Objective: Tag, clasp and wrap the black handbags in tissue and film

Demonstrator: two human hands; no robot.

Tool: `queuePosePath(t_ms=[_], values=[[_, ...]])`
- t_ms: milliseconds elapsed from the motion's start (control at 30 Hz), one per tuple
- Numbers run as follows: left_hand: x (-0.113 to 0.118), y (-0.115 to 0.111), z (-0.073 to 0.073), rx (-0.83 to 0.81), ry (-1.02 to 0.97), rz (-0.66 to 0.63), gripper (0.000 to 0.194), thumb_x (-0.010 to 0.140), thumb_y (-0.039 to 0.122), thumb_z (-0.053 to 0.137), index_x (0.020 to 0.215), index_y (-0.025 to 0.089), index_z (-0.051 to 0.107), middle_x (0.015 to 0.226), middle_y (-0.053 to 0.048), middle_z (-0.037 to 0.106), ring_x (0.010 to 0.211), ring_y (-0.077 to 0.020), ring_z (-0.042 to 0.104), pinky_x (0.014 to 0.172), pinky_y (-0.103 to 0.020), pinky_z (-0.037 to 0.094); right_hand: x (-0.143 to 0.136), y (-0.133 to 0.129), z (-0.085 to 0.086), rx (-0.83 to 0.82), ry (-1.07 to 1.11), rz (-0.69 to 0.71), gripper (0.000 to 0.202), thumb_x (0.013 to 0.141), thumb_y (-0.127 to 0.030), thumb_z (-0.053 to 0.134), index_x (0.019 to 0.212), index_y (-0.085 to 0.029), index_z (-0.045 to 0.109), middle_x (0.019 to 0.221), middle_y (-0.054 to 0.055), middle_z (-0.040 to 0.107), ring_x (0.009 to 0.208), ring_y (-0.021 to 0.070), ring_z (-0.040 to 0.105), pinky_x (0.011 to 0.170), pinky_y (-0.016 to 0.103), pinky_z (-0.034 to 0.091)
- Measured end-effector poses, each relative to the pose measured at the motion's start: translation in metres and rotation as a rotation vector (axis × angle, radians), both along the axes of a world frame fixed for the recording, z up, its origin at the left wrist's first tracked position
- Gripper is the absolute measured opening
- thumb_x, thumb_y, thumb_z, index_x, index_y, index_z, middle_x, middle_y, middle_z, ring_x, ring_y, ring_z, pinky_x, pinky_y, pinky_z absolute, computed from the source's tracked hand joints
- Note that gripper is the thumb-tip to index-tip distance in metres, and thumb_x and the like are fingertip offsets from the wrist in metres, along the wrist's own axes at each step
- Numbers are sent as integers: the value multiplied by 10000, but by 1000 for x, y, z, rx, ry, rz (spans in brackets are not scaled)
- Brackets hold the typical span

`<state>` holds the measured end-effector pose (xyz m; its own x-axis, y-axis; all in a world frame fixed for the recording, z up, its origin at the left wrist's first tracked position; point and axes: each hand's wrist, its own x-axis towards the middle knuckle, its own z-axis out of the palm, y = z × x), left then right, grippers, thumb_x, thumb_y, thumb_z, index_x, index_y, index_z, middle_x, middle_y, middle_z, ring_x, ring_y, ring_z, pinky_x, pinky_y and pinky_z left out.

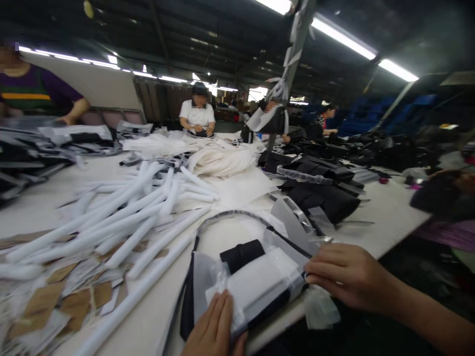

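Left hand [211,321]: 6 to 7 o'clock from view centre; open, fingers extended together on the white wrapping [265,277] at its near-left end.
Right hand [351,277]: 4 o'clock; closed in a pinch at the right corner of the black bag [188,306].
Black bag: 6 o'clock, lying on the table [386,217] near its edge; looped strap [230,212] arching toward 12 o'clock.
Wrapping: white layer across the bag's front; black piece [243,255] just beyond it, toward 12 o'clock.
Clear film [322,309]: hanging below the right fingers; its attachment cannot be told.
White tubes [128,220]: 8 to 9 o'clock, loosely heaped.
Brown tags [76,309]: 8 o'clock, nearer the person.
Handling note: judged best to hold the wrapping flat with light left-hand pressure while the right fingers work the corner; avoid creasing the wrapping, tearing the film or dragging the bag over the edge.
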<state>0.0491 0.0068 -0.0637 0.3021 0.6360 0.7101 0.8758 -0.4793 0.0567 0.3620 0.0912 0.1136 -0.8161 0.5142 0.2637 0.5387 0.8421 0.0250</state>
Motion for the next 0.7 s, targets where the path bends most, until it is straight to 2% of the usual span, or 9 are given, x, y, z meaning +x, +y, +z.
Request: queuePosePath(t_ms=[67, 133, 300, 467, 600, 700], values=[[6, -5, 6, -40, -13, 36, 392, 996, 356, 468, 1263, 110, 616, 1226, -83, 718, 1101, -194, 694, 925, -236, 552, -40, 10, -2, -93, -10, 81, 105, 960, -271, 596, 949, -232, 693, 750, 22, 675, 676, 172, 604, 600, 310, 383], [12, -7, 7, -62, -51, 74, 414, 1011, 388, 439, 1260, 115, 625, 1249, -71, 708, 1125, -198, 682, 929, -248, 549, -76, 23, -9, -176, -17, 156, 168, 963, -330, 592, 869, -225, 685, 716, 16, 649, 662, 166, 589, 589, 308, 352], [20, -4, -4, 3, -142, 112, 450, 1013, 456, 421, 1218, 135, 662, 1223, -48, 723, 1099, -191, 689, 897, -242, 543, -145, 65, -38, -331, -134, 324, 181, 893, -367, 663, 784, -224, 680, 695, -10, 663, 672, 150, 608, 598, 279, 354], [25, 4, -12, 109, -176, 130, 472, 1026, 472, 375, 1098, 135, 699, 1105, -52, 765, 990, -191, 726, 823, -260, 541, -188, 97, -54, -337, -420, 395, 222, 840, -429, 726, 758, -223, 719, 708, -4, 713, 679, 162, 640, 549, 271, 305], [28, 4, -8, 84, -199, 185, 480, 1053, 452, 317, 1064, 162, 700, 1058, -25, 777, 959, -169, 734, 779, -252, 534, -213, 104, -52, -312, -635, 358, 288, 834, -511, 716, 762, -238, 773, 683, 20, 743, 615, 174, 636, 507, 292, 224], [25, 1, -2, 53, -178, 189, 468, 1060, 435, 303, 1054, 182, 697, 1047, -26, 778, 973, -165, 730, 797, -238, 541, -228, 104, -49, -279, -750, 342, 292, 808, -514, 731, 749, -235, 793, 657, 36, 746, 573, 175, 623, 496, 297, 197]])
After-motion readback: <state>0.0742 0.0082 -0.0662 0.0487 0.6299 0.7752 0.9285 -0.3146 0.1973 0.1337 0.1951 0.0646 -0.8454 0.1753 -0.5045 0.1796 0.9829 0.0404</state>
